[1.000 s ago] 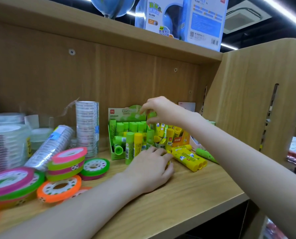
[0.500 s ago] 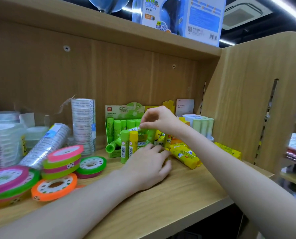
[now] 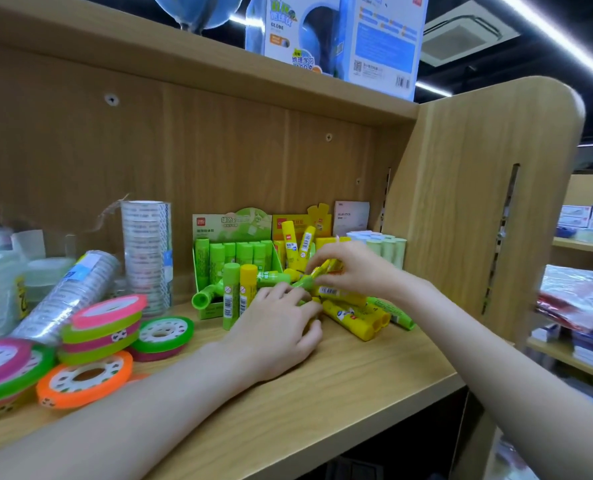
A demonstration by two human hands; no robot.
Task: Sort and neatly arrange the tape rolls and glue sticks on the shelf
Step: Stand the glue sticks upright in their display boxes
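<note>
The right hand [image 3: 354,268] pinches a green glue stick [image 3: 307,280] above the jumbled yellow glue sticks [image 3: 354,317] on the shelf [image 3: 322,393], likely bound for the green display box [image 3: 232,251]. The left hand [image 3: 277,327] rests loose-fingered, steadying the pile beside the tape rolls [image 3: 101,327].

Green and yellow glue sticks [image 3: 352,318] jumbled mid-shelf (some upright), colourful tape rolls [image 3: 103,329] stacked leftward.

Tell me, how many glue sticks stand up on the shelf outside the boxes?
2: a green glue stick and a yellow glue stick beside it, both in front of the green box. The left hand may hide others.
</note>
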